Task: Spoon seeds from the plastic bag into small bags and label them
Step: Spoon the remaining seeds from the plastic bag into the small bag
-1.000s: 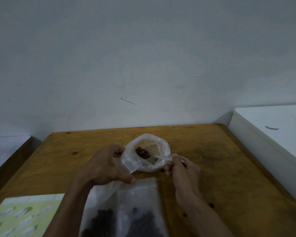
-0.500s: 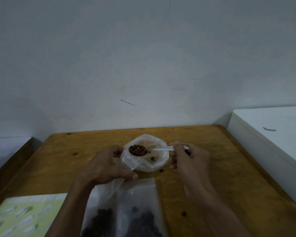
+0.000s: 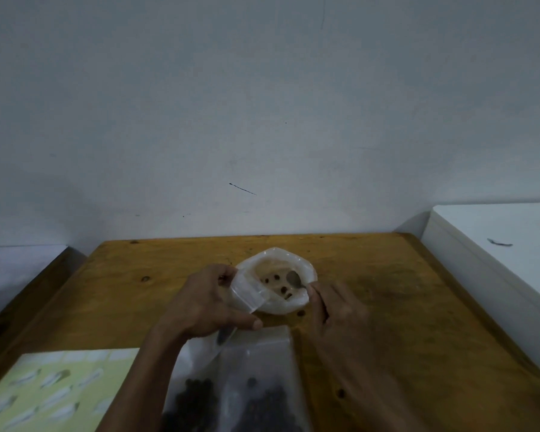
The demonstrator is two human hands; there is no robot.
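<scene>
Centrally, the right hand [image 3: 337,307] pinches the handle of a small translucent plastic spoon [image 3: 294,279] between thumb and forefinger, the remaining fingers [image 3: 320,310] curled under; the spoon's long axis runs from the hand up and to the left, so that its bowl lies inside the mouth of the crumpled white plastic bag [image 3: 278,280] and appears empty or nearly so. Scattered dark round seeds [image 3: 276,283] sit on the bag's floor just left of and below the bowl, close to it but apart from it; whether the bowl touches the floor cannot be told. The left hand [image 3: 209,302] lies on the opposite side of the bag, its fingers closed on a small clear plastic bag [image 3: 247,291] held tilted, open end leaning against the white bag's left rim, thumb [image 3: 250,322] pressed along the lower edge. The scooping move therefore appears to turn on drawing the bowl leftward and towards the person across the bag floor, and the right hand is the one placed for it; the receiving bag's mouth lies just beyond the seeds along that same line. Nearer the person, two filled clear bags of dark seeds [image 3: 231,397] rest flat on the worn wooden surface [image 3: 387,291], with a pale yellow-green sheet of white labels [image 3: 50,391] at lower left and one stray seed [image 3: 300,313] on the wood just below the white bag
</scene>
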